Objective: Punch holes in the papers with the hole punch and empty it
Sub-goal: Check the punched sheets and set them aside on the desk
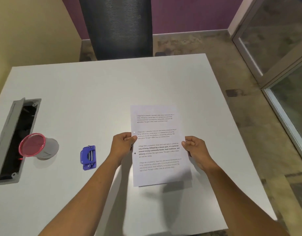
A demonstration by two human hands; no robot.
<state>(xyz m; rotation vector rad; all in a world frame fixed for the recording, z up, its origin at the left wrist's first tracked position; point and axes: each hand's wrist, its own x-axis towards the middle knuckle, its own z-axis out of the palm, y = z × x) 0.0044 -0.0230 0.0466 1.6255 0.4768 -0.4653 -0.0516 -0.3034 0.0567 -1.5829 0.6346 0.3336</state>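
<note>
Head view looks down at a white table (95, 99), and both hands are pinching a printed paper (159, 145) by its long edges, holding it a bit above the tabletop so it throws a shadow underneath. The left hand (123, 147) grips the left margin, thumb on top, and the right hand (197, 150) does the same on the right margin. Two punched holes show along the left edge, one just above the left thumb and one below it. The text is four short paragraphs that each start "Village life is a peaceful, close-knit, and nature-connected way of living"; part of the third one is bold. The blue punch (88, 157) sits on the table well left of the paper, nobody touching it. Further left there's a grey cup (39, 146) with a red rim, right beside an open cable tray (15, 138) set into the table. A dark chair (117, 28) stands at the far side.
</note>
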